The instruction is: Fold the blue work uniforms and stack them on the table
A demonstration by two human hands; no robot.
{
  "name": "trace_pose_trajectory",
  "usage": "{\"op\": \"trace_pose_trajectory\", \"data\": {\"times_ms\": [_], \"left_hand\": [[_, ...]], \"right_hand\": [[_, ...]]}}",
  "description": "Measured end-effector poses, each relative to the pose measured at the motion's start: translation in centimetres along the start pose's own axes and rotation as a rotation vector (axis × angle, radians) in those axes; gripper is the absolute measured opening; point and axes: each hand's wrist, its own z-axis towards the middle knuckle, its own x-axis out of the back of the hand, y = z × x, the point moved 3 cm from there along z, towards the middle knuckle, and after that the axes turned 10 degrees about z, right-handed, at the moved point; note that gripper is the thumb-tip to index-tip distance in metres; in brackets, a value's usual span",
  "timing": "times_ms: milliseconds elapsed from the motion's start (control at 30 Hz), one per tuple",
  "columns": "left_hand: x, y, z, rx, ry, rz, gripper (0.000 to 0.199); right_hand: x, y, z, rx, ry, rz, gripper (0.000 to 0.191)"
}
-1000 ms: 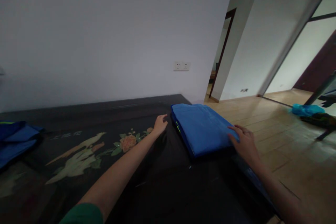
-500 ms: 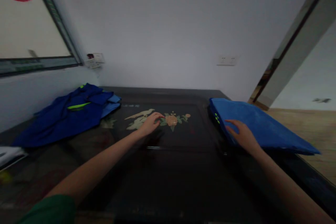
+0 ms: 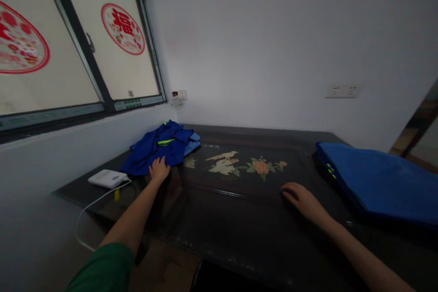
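At the left, my left hand (image 3: 159,170) reaches to the near edge of a crumpled dark blue garment (image 3: 153,147) with bright yellow-green trim. Its fingers are spread, and I cannot tell whether they touch the cloth. Over the dark glossy table (image 3: 222,219), my right hand (image 3: 306,203) hovers or rests with thumb and fingers apart, holding nothing. To its right lies a flat folded stack of blue cloth (image 3: 386,180), with small yellow-green marks on its left edge. A painted bird and flower design decorates the table between my hands.
A white power bank (image 3: 107,178) with a white cable (image 3: 80,226) sits at the table's left edge, beside a small yellow tag (image 3: 117,195). Behind are a wall with sockets (image 3: 342,91) and a window with red round stickers (image 3: 123,28).
The view has turned left. My left hand has gone from above the painted design to the crumpled garment. My right hand has moved left, away from the folded blue cloth.
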Motion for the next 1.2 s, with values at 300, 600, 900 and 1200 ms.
{"op": "trace_pose_trajectory", "data": {"times_ms": [300, 600, 900, 1200], "left_hand": [[-0.4, -0.7, 3.7, 0.109, 0.013, -0.089, 0.013], [8.4, 6.5, 11.2, -0.017, 0.275, -0.332, 0.018], [17.4, 20.7, 0.1, -0.561, 0.301, -0.960, 0.007], [16.9, 24.1, -29.7, -1.843, -0.907, -0.787, 0.039]], "right_hand": [[-1.6, 0.0, -1.0, 0.066, -0.015, -0.015, 0.033], [-1.8, -0.3, -0.9, 0.080, -0.028, -0.031, 0.033], [-1.6, -0.6, -0.8, 0.080, -0.046, -0.025, 0.033], [-0.9, 0.0, -0.8, 0.051, -0.027, 0.032, 0.030]]}}
